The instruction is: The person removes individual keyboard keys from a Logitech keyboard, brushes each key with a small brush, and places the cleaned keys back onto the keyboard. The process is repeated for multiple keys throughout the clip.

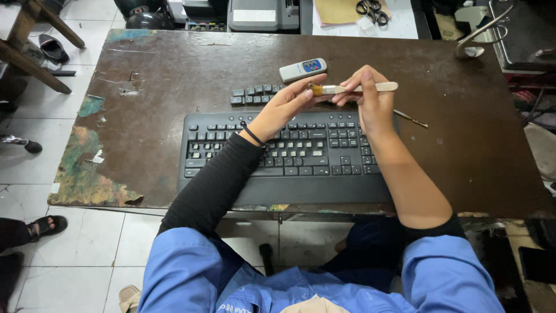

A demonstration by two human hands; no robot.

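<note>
A black keyboard (289,156) lies on the worn brown table (162,81), with some keys gone from its upper rows. My right hand (370,98) grips a small brush (353,88) with a pale wooden handle, held level above the keyboard's far edge. My left hand (284,107) reaches in from the left, and its fingertips touch the brush's bristle end. A row of loose dark keycaps (255,94) sits on the table just beyond the keyboard. A thin metal tool (412,119) lies to the right of my right hand.
A small grey remote control (302,69) lies beyond the keycaps. Scissors (370,8) on papers and a printer sit past the far edge. A metal hook stand (480,36) is at the far right. Another person's sandalled foot (46,226) shows on the tiled floor at left.
</note>
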